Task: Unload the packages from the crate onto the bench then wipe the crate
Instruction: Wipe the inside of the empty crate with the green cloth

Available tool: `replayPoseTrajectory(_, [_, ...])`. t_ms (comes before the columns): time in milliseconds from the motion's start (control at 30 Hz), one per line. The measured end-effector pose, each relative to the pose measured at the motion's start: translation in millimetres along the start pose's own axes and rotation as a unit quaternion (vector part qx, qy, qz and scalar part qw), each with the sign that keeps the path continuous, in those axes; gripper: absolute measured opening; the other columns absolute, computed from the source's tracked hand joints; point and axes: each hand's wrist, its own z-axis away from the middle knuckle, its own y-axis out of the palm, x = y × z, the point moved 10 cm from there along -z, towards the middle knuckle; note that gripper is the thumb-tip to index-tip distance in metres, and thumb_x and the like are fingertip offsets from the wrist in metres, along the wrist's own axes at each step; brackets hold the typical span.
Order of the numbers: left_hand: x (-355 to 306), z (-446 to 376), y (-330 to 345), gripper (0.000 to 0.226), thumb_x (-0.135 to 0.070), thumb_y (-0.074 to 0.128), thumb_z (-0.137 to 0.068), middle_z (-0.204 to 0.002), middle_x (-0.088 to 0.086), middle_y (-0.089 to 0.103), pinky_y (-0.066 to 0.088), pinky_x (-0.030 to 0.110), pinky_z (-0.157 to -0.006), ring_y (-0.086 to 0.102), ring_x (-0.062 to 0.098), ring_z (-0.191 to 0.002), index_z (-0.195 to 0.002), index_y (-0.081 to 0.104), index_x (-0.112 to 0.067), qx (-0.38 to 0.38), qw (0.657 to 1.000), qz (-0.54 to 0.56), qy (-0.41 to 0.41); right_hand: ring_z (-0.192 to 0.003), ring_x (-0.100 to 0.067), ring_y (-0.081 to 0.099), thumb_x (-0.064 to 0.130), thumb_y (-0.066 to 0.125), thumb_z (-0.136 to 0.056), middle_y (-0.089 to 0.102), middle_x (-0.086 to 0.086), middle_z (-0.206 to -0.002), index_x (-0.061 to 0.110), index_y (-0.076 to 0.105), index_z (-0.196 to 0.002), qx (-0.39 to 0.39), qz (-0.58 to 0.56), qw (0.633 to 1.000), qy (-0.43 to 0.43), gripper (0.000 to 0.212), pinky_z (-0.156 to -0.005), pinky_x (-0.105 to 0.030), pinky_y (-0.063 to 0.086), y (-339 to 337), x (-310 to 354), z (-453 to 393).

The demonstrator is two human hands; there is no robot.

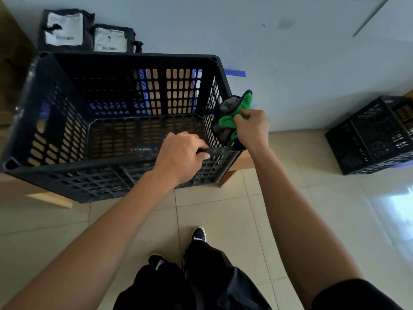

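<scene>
A large black slotted crate [67, 104] stands on a low wooden bench [51, 199], and nothing lies inside it. My left hand [181, 157] grips its near rim close to the right corner. My right hand [252, 127] holds a green and grey cloth [232, 113] against the outside of the crate's right wall. Two black packages with white labels, the larger [64, 30] and the smaller [112, 39], lie behind the crate against the wall.
A second black crate [371, 137] sits on the tiled floor at the right. A white wall runs behind the bench. A strip of blue tape [235, 72] shows near the crate's far right corner. My legs and shoes [199, 236] stand on the tiles below.
</scene>
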Motion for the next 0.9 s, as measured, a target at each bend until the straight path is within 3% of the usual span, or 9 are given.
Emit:
replayPoseTrajectory(133, [3,-4,3,0.022,-0.037,0.068,-0.096,-0.106,-0.01,0.075,0.042,0.046,-0.098,0.06,0.017,-0.105,-0.113,0.077,-0.026,0.02,1.0,-0.014,-0.011,-0.073,-0.018,0.065,0.016,0.057,-0.094,0.07,-0.005,-0.088,0.011,0.075,-0.118,0.012,0.014,1.0,-0.005,0.03,-0.069,-0.033,0.054,14,16,-35])
replayPoseTrajectory(267, [5,-2,6,0.026,-0.04,0.066,-0.097,-0.111,-0.013,0.073,0.04,0.041,-0.099,0.057,0.013,-0.108,-0.117,0.076,-0.028,0.025,0.999,-0.028,-0.018,-0.082,-0.027,0.063,0.016,0.057,-0.09,0.068,-0.009,-0.086,0.011,0.076,-0.095,0.033,0.056,0.997,-0.032,0.02,-0.07,-0.034,0.05,30,36,-72])
replayPoseTrajectory(367, [8,-3,7,0.026,-0.039,0.066,-0.097,-0.109,-0.015,0.072,0.035,0.036,-0.099,0.055,0.01,-0.108,-0.119,0.075,-0.029,0.039,0.998,-0.016,-0.036,-0.081,-0.027,0.06,0.016,0.055,-0.087,0.063,-0.006,-0.084,0.013,0.069,-0.085,0.053,0.08,0.995,-0.042,0.015,-0.068,-0.029,0.043,43,51,-99])
replayPoseTrajectory(467, [9,-5,8,0.026,-0.041,0.067,-0.096,-0.103,-0.016,0.071,0.035,0.037,-0.098,0.055,0.01,-0.106,-0.118,0.075,-0.03,0.057,0.997,-0.021,-0.046,-0.085,-0.028,0.063,0.018,0.052,-0.082,0.065,-0.007,-0.088,0.011,0.068,-0.091,0.066,0.08,0.994,-0.033,0.02,-0.073,-0.033,0.052,56,58,-131])
replayPoseTrajectory(567, [9,-5,7,0.026,-0.041,0.068,-0.095,-0.101,-0.017,0.071,0.037,0.039,-0.098,0.056,0.01,-0.105,-0.118,0.075,-0.029,0.053,0.997,-0.026,-0.058,-0.075,-0.025,0.054,0.015,0.051,-0.082,0.054,-0.004,-0.079,0.015,0.053,-0.076,0.081,0.067,0.994,-0.04,0.006,-0.065,-0.032,0.044,61,65,-145])
replayPoseTrajectory(667, [6,-2,9,0.026,-0.04,0.068,-0.095,-0.101,-0.017,0.071,0.038,0.04,-0.1,0.055,0.009,-0.102,-0.118,0.076,-0.029,0.041,0.997,-0.022,-0.068,-0.064,-0.021,0.047,0.009,0.05,-0.083,0.044,0.002,-0.063,0.019,0.039,-0.061,0.087,0.059,0.993,-0.049,0.026,-0.059,-0.03,0.036,55,63,-143])
replayPoseTrajectory(900, [7,4,1,0.023,-0.035,0.076,-0.089,-0.101,-0.009,0.075,0.048,0.05,-0.096,0.063,0.015,-0.101,-0.11,0.079,-0.025,-0.002,0.996,-0.003,-0.086,-0.05,-0.011,0.037,0.009,0.054,-0.084,0.039,0.004,-0.056,0.018,0.036,-0.056,0.092,0.017,0.994,-0.052,0.035,-0.049,-0.025,0.031,40,48,-114])
